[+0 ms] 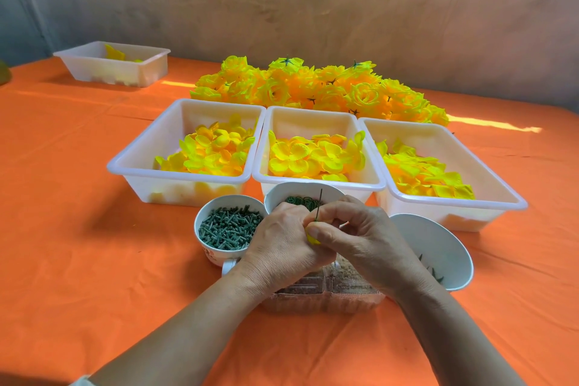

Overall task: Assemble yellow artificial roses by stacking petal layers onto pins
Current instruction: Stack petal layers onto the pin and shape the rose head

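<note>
**Just in front of the middle tray (310, 122): pin (319, 205) upright, petals (313, 157) dead ahead**

Both hands are bunched together at that tray's near edge: the left hand (282, 238) curls round a small yellow petal bit (311, 239), the right hand (354, 235) pinches the pin low down. Pin runs near vertical, tip up. Next layer sits straight ahead in the tray, about equally close to either hand, I reckon.
</note>
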Demonstrator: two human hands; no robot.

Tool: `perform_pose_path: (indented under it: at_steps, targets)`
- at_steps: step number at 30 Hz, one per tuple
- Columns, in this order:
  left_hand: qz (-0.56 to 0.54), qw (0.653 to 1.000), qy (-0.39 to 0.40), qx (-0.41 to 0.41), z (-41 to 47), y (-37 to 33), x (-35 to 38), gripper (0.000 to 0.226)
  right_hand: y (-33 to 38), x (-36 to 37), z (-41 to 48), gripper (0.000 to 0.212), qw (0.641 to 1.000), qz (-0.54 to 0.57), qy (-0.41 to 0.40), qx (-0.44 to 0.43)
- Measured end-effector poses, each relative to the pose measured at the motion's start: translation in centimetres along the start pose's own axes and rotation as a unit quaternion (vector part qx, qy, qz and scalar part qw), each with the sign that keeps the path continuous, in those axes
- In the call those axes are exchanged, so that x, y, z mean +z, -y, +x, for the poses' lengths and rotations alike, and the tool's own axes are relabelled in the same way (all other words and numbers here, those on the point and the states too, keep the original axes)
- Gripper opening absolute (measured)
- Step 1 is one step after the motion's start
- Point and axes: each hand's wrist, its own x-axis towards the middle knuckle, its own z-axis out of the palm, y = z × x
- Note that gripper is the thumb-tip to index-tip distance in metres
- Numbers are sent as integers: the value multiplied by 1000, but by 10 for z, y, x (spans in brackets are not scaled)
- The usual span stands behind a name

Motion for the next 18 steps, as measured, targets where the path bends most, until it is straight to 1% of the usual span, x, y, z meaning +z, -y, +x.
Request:
perform_pose_path:
  at_steps: [6, 8, 10, 11, 12, 13, 15, 16, 18]
  targets:
    - [-1, 1000, -2, 2, -1, 4, 3, 27, 1, 1, -1, 16, 1000, 9, -4, 14]
    - [-15, 1000, 3, -1, -1, 4, 3, 24, 3, -2, 0, 11, 999, 1, 40, 19]
    - [-42, 999, -2, -15, -2, 3, 1, 23, 9, -9, 3, 10, 996, 31, 79, 24]
    - [-55, 998, -7, -24, -2, 2, 0, 26, 12, -13, 6, 11, 996, 61, 66, 28]
    - [-62, 998, -13, -29, -2, 2, 0, 28, 14, -18, 11, 12, 996, 81, 32, 29]
    - [-61, 998, -20, -29, -2, 2, -1, 27, 14, -21, 17, 12, 997, 69, -18, 21]
    - [-43, 998, -29, -23, -3, 2, 0, 28, 10, -23, 35, 14, 992, -44, -118, 6]
    - [-38, 999, -30, -21, -3, 2, 0, 30, 8, -20, 44, 16, 982, -117, -151, 3]
    - [-38, 999, -30, -18, -3, 3, 1, 31, 1, -10, 61, 18, 958, -237, -162, 17]
